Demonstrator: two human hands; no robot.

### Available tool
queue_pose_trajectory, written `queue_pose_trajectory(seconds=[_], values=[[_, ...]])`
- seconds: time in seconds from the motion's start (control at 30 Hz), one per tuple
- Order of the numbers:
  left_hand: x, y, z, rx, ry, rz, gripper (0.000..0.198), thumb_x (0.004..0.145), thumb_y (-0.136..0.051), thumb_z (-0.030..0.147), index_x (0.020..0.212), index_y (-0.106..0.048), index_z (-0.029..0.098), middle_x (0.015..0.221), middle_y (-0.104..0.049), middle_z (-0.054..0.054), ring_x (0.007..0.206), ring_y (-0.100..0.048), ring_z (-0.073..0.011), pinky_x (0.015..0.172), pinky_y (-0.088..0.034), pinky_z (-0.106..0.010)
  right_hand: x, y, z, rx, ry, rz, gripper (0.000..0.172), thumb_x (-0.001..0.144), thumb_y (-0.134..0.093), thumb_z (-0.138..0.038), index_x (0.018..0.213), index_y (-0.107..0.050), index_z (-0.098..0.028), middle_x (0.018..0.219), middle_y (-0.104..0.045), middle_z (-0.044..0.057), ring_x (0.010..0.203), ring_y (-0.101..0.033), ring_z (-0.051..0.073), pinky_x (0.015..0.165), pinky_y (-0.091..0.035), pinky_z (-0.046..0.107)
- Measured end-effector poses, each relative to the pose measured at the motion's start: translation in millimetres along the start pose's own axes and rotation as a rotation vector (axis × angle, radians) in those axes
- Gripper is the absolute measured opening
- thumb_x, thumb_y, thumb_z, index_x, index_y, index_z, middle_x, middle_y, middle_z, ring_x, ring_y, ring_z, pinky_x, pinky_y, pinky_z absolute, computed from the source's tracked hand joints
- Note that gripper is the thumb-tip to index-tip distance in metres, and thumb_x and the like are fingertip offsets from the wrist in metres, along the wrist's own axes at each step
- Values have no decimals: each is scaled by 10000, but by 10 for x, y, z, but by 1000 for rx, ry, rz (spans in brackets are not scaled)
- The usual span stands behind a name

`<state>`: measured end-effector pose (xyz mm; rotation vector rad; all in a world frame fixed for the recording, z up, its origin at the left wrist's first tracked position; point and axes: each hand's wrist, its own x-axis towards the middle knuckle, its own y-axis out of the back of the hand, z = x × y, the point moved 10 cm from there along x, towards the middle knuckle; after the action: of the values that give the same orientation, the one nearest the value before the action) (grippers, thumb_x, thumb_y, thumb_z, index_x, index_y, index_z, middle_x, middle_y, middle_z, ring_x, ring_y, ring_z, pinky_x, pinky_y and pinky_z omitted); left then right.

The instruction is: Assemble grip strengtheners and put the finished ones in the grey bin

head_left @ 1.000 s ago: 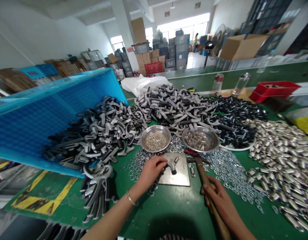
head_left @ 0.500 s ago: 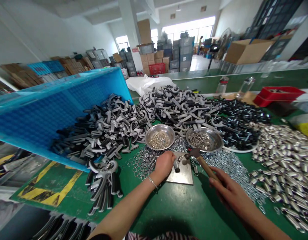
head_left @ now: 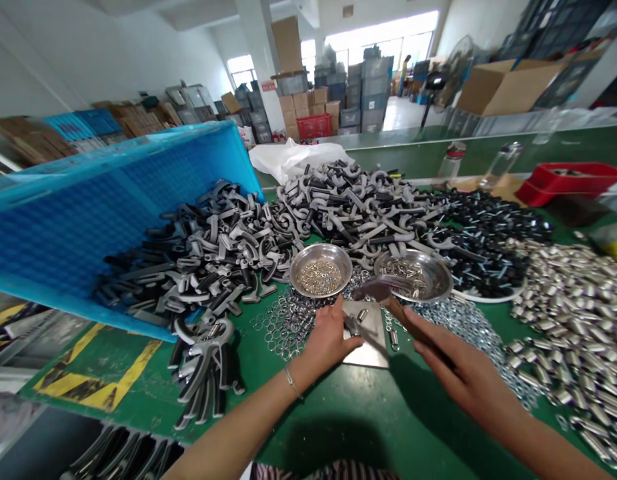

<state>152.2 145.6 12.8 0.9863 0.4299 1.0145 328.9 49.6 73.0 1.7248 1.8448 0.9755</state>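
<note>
My right hand (head_left: 453, 353) is wrapped round the wooden handle of a hammer (head_left: 405, 317). The hammer's head is smeared by motion and hangs above the far edge of a square metal plate (head_left: 373, 353). At the plate's left side is my left hand (head_left: 325, 340), fingers stretched forward and thumb apart. Between that thumb and the fingers lies a grey handle-like part (head_left: 352, 325), partly hidden by the hand. A small metal cylinder (head_left: 361, 315) lies on the plate, and a spring-like metal piece (head_left: 393, 339) lies just off its right edge.
Behind the plate stand a steel bowl of small rings (head_left: 321, 248) and a steel bowl of pins (head_left: 445, 283). Loose rings surround them. Grey handles (head_left: 338, 207) are heaped beyond, spilling from a tipped blue crate (head_left: 138, 193). Metal cylinders (head_left: 578, 320) cover the right side; assembled tools (head_left: 208, 373) lie left.
My left hand has loosened from a closed grip, its thumb and fingers now apart. The hammer has shifted slightly left and up, its head blurred. The view has tilted a little.
</note>
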Motion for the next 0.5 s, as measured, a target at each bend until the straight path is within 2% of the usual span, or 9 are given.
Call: queue_pose_trajectory(seconds=[0.1,0.17,0.23,0.33,0.4,0.5], values=[[13,-75,-62,-59,17,-21,1085,704,-812,416,1513,-177,70,1125,-630,-140,1126,-524,-337,1043,-364,-503,103,-206,60,-99,-5,-135,549,978,-405,-277,1521,-352,-338,1236,-682,89,981,-708,245,845,-551,366],[16,-81,-64,-75,10,-31,1079,700,-816,387,1517,-179,87,1123,-640,-129,1136,-518,-339,1048,-362,-500,144,-312,159,-99,-3,-197,538,987,-391,-293,1521,-349,-341,1241,-687,71,1005,-703,244,841,-554,355],[-24,-73,-45,-84,11,-44,1056,712,-808,368,1519,-182,97,1127,-648,-125,1148,-516,-341,1056,-357,-505,165,-326,241,-105,14,-163,534,995,-380,-306,1527,-344,-309,1308,-654,73,1107,-660,258,902,-537,383],[-107,-18,31,-87,5,-65,1056,726,-798,409,1526,-179,106,1202,-624,-157,1197,-501,-358,1075,-339,-530,184,-297,290,-307,37,1,520,987,-365,-246,1506,-390,-263,1303,-635,134,1079,-645,292,918,-519,476],[-70,108,114,-83,-63,-58,1018,753,-763,489,1523,-207,122,1332,-551,-189,1265,-464,-360,1092,-333,-526,226,-385,181,-428,133,86,488,972,-385,-201,1452,-469,-231,1337,-593,161,1095,-613,299,935,-502,495],[244,560,91,18,-180,36,713,892,-598,506,1467,-354,161,1424,-487,-160,1315,-434,-305,1110,-335,-466,363,-677,-43,-491,328,97,426,946,-437,-155,1358,-545,-176,1271,-621,152,1098,-584,278,932,-499,433]])
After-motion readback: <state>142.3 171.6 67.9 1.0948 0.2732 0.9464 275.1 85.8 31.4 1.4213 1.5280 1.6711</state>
